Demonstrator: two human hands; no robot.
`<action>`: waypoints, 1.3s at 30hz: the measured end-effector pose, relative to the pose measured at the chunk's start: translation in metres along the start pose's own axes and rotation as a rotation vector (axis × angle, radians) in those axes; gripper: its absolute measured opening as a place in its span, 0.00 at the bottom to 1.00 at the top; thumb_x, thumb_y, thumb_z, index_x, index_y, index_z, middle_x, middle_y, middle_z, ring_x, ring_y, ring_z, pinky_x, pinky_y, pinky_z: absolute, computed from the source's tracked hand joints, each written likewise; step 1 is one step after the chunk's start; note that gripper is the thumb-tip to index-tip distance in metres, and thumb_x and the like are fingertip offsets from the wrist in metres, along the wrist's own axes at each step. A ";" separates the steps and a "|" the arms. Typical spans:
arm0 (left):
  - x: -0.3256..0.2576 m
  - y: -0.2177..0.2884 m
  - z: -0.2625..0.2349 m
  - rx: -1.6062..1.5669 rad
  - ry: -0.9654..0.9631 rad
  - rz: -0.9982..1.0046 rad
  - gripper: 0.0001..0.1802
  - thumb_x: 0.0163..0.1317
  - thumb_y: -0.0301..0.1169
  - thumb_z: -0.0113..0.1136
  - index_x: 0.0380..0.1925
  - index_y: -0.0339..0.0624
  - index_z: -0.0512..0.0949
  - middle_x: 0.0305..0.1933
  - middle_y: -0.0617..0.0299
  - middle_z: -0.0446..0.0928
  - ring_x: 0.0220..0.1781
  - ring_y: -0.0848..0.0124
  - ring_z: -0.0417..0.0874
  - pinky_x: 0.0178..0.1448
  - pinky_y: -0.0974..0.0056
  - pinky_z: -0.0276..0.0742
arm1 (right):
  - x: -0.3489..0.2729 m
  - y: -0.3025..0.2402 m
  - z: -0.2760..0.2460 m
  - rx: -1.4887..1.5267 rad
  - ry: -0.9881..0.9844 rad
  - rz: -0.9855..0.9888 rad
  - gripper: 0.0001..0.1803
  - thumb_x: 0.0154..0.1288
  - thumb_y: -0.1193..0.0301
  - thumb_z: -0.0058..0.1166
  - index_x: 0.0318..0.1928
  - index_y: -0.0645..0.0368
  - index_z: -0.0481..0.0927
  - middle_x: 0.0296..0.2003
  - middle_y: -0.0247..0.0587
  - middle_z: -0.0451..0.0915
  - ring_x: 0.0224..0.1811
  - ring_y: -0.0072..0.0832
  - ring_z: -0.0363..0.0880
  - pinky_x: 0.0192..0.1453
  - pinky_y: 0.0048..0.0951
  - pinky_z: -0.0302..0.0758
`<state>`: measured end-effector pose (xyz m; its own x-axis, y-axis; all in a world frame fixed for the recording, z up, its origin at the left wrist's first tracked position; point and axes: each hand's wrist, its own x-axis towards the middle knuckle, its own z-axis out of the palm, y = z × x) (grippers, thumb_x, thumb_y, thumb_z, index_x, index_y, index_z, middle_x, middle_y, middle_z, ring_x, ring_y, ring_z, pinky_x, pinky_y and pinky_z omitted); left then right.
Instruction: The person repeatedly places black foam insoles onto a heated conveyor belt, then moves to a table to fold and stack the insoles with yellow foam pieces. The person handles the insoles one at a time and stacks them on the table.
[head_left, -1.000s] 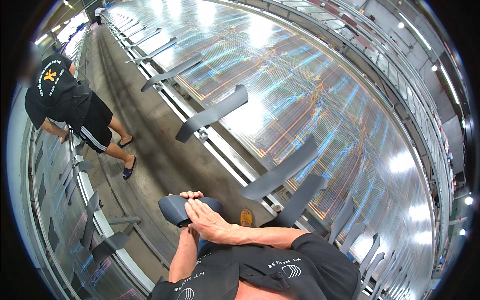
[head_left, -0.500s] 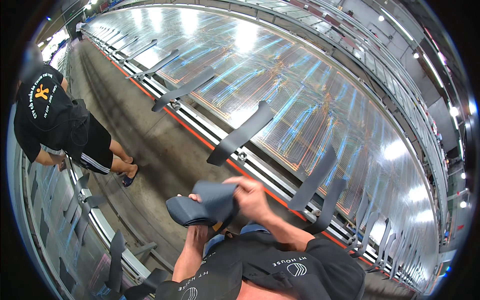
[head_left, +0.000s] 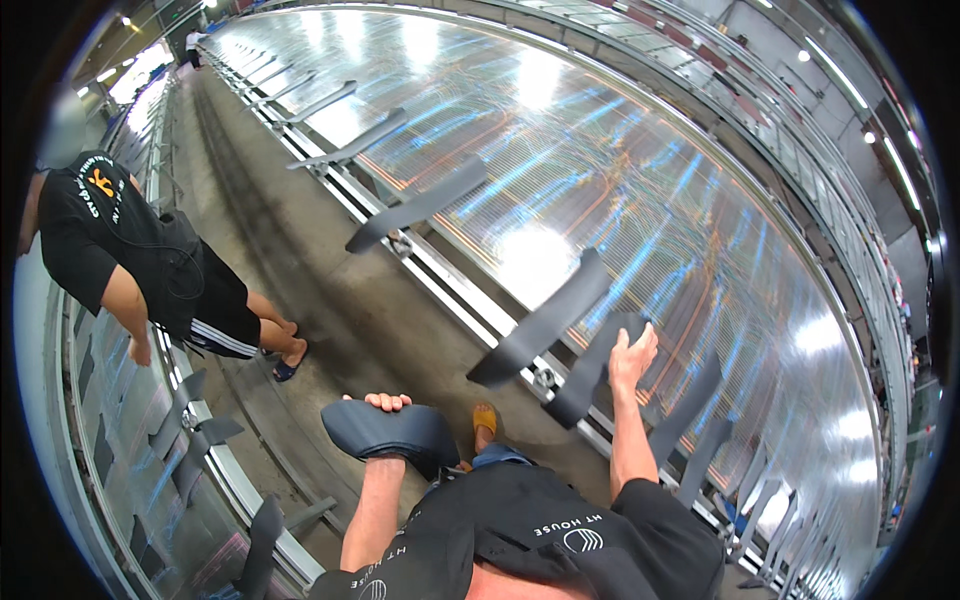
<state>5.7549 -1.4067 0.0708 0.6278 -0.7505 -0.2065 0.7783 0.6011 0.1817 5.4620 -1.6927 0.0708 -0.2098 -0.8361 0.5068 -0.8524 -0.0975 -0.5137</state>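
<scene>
Floor forms an open aisle between the left counter and the right counter, and above its near part the left hand has its fingers curled over the far edge of a dark grey bundle. On the right, the other hand, fingers partly spread, is at the far end of a dark strip lying across the counter's edge; contact cannot be told. Other strips overhang that edge, while a co-worker stands far left.
</scene>
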 end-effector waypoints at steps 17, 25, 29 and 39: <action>0.128 0.066 0.002 -0.010 -0.236 0.098 0.34 0.73 0.55 0.28 0.30 0.41 0.78 0.31 0.57 0.78 0.36 0.64 0.75 0.58 0.57 0.68 | -0.177 -0.324 0.008 0.750 -0.828 -1.163 0.23 0.48 0.73 0.55 0.48 0.65 0.74 0.40 0.44 0.74 0.41 0.35 0.76 0.43 0.33 0.76; 0.180 0.136 0.010 -0.025 -0.037 -0.047 0.34 0.71 0.57 0.31 0.23 0.42 0.76 0.25 0.58 0.76 0.32 0.64 0.74 0.54 0.57 0.68 | -0.190 -0.409 0.033 0.644 -0.992 -1.017 0.22 0.46 0.77 0.58 0.46 0.61 0.74 0.37 0.39 0.72 0.38 0.36 0.75 0.41 0.36 0.76; 0.202 0.163 0.021 -0.045 0.001 -0.087 0.33 0.71 0.56 0.31 0.23 0.43 0.75 0.24 0.60 0.75 0.31 0.65 0.73 0.54 0.58 0.69 | -0.200 -0.441 0.050 0.610 -0.865 -1.079 0.12 0.46 0.75 0.56 0.35 0.60 0.72 0.29 0.39 0.68 0.34 0.36 0.72 0.35 0.35 0.73; 0.238 0.193 0.008 -0.117 0.004 -0.142 0.35 0.70 0.58 0.33 0.20 0.43 0.75 0.19 0.60 0.73 0.25 0.64 0.72 0.49 0.57 0.71 | -0.134 -0.453 0.073 0.947 -0.925 -0.146 0.02 0.60 0.80 0.53 0.35 0.64 0.78 0.27 0.34 0.75 0.30 0.19 0.73 0.32 0.24 0.70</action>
<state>6.0545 -1.4717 0.0643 0.5117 -0.8289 -0.2260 0.8549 0.5175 0.0376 5.9115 -1.5760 0.1847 0.5765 -0.8054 0.1379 -0.1000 -0.2371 -0.9663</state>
